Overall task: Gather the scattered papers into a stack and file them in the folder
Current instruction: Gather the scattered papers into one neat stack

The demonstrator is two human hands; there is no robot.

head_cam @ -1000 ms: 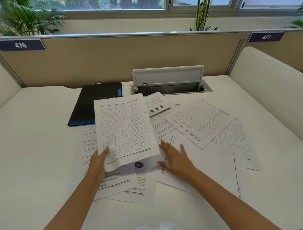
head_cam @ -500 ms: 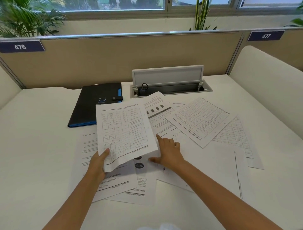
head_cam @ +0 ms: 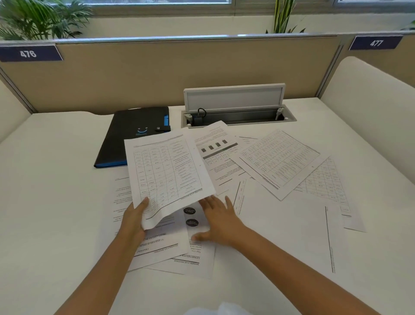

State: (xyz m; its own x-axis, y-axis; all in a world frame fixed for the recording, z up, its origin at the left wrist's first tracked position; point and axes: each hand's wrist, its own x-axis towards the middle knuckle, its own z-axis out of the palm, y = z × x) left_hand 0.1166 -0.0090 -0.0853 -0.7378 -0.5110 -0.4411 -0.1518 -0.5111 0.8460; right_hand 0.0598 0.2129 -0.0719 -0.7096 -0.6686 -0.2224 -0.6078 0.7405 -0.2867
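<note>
This is an open-plan office, seen from a seat at one numbered workstation. A beige fabric partition [head_cam: 179, 72] with a metal top rail runs along the far edge of the white desk [head_cam: 49, 179], and dark blue plates on it read 476 [head_cam: 28, 53] and 477 [head_cam: 376, 42], marking neighbouring places. A curved white side divider [head_cam: 368, 94] separates this desk from the next one on the right. Set into the desktop is a cable box [head_cam: 238, 114] with its lid flipped up and a plug inside. Printed sheets [head_cam: 278, 159] with tables and a black folder [head_cam: 134, 135] lie on the desk. Beyond the partition stand potted plants [head_cam: 40, 18] under a long window [head_cam: 161, 2]
</note>
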